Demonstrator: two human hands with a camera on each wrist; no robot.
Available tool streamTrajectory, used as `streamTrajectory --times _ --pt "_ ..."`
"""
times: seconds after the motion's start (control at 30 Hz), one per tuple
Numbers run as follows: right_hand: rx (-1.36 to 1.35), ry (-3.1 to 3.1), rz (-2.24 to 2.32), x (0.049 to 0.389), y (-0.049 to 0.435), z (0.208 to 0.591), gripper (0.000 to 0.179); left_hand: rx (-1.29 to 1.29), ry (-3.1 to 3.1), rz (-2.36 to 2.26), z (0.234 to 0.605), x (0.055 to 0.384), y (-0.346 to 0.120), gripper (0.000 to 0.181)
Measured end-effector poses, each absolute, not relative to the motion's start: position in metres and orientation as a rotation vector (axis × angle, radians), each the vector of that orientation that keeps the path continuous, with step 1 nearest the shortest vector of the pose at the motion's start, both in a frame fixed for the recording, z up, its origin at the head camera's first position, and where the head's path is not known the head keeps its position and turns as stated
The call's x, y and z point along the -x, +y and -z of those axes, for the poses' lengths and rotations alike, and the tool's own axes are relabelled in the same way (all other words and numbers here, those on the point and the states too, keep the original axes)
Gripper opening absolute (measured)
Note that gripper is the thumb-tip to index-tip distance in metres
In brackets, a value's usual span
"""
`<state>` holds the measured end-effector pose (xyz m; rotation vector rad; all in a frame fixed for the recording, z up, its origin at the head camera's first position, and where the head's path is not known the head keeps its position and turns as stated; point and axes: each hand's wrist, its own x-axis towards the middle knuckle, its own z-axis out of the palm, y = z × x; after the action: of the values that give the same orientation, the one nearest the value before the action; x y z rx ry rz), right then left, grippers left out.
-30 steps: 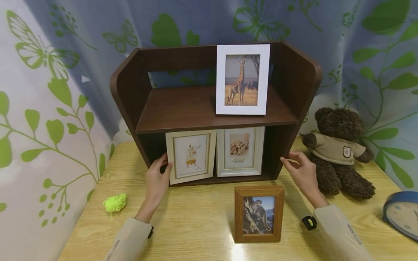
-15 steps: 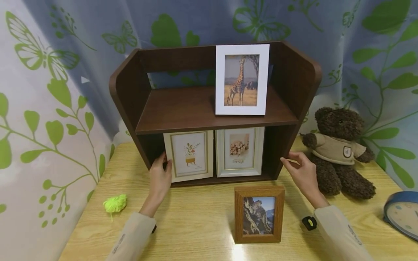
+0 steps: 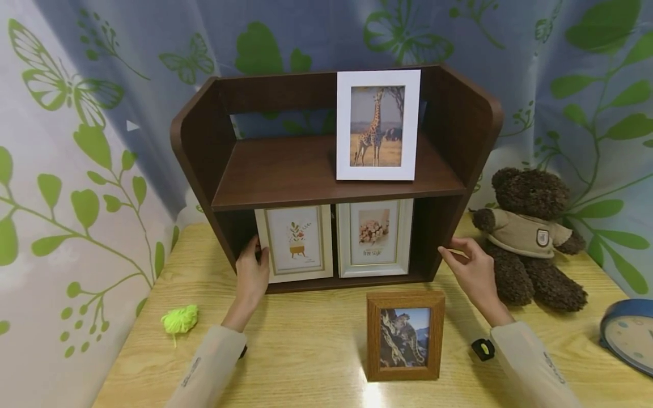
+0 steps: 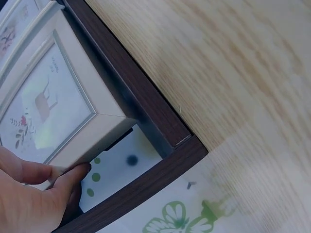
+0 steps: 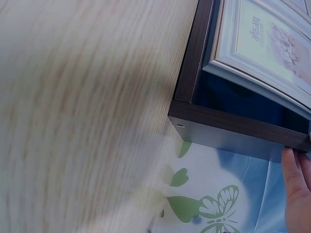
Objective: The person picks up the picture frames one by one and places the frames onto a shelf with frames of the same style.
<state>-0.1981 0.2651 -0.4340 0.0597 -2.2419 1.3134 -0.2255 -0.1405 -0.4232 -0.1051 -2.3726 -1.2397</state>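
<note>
The left hand [image 3: 252,280] is pinching a potted-plant picture frame [image 3: 299,241] by its left edge, in the brown bookshelf's [image 3: 285,170] lower compartment; the right hand [image 3: 471,272] is gripping the bookshelf's right side; positioning is apparently underway; squaring it beside the flower-photo frame [image 3: 374,241] seems called for next.
</note>
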Motion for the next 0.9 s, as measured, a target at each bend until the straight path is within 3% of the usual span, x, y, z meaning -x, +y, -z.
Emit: streamTrajectory --times 0.9 --pt "-0.053 -2.250 -1.306 0.197 0.264 0.431 0.025 0.096 -2.409 1.204 0.429 0.234 -0.140 0.042"
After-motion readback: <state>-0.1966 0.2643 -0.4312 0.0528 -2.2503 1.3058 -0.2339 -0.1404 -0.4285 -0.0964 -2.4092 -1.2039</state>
